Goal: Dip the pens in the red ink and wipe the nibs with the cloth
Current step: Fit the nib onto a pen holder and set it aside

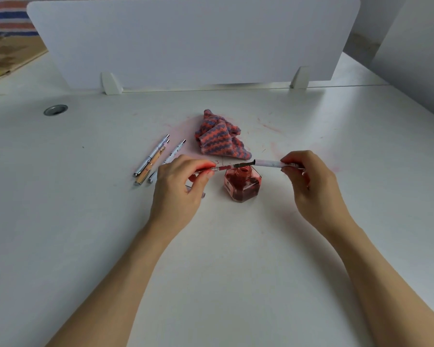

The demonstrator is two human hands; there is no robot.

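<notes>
My left hand (178, 186) pinches a pen body (223, 168) with a red grip section; its nib points right, just above the mouth of the open red ink bottle (242, 184). My right hand (308, 181) grips a white pen cap (267, 163), its open end facing the nib and a short way from it. A crumpled orange-and-purple striped cloth (218, 136) lies behind the bottle. Three capped pens (152, 156) lie side by side on the white table (211, 259), left of my left hand.
A white divider panel (191, 41) stands upright across the back of the table. A round grey cable grommet (55, 110) sits at the far left. Faint red ink smears mark the tabletop around the cloth.
</notes>
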